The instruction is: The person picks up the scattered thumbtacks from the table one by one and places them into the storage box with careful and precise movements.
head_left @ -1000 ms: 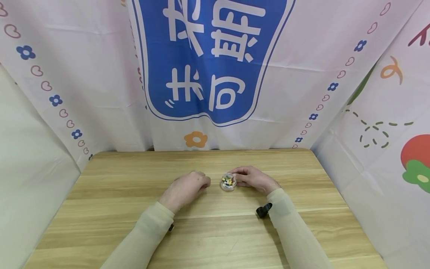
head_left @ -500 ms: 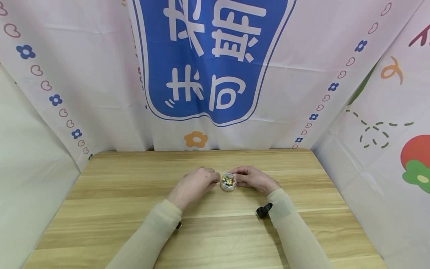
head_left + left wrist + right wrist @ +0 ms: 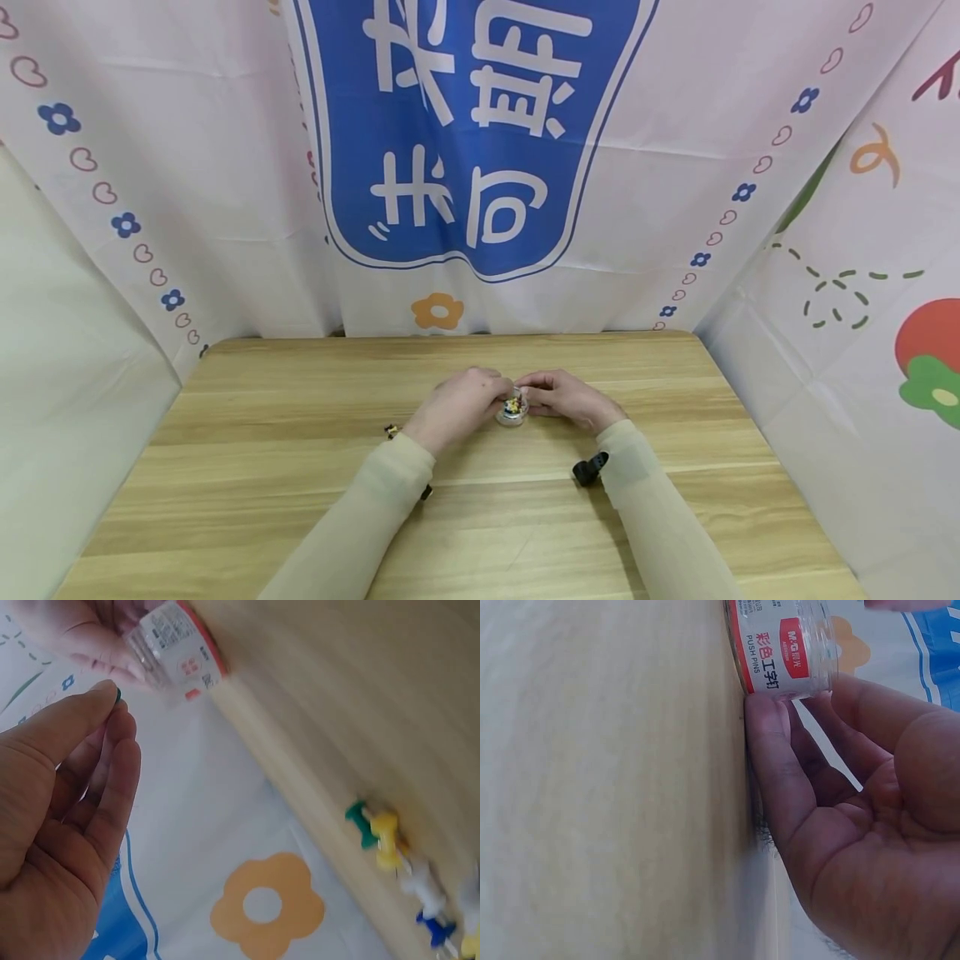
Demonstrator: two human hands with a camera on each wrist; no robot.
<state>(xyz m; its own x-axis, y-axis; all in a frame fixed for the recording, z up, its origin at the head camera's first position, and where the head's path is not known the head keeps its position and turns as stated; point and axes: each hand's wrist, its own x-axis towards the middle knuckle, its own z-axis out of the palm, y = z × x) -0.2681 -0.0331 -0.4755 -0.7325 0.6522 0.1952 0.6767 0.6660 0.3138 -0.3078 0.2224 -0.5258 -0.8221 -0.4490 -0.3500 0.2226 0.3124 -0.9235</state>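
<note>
Small round clear plastic jar (image 3: 512, 420) with white-and-red label stands upright on wood-grain bench (image 3: 480, 533), 1 o'clock of bench centre; multicoloured plastic push pins (image 3: 514, 406) inside. Right grip (image 3: 566, 398) at jar's 3 o'clock, fingers holding its side. Left grip (image 3: 467, 404) at 9–10 o'clock, thumb and finger pinching small green piece (image 3: 118, 695), mostly hidden, near jar mouth. Loose pins on bench near jar's 9 o'clock, by left beige sleeve (image 3: 375, 500): green pin (image 3: 361, 824), yellow pin (image 3: 387, 838), white pin (image 3: 424, 889), blue pin (image 3: 436, 928). White printed cloth (image 3: 622, 208) at 12 o'clock.
</note>
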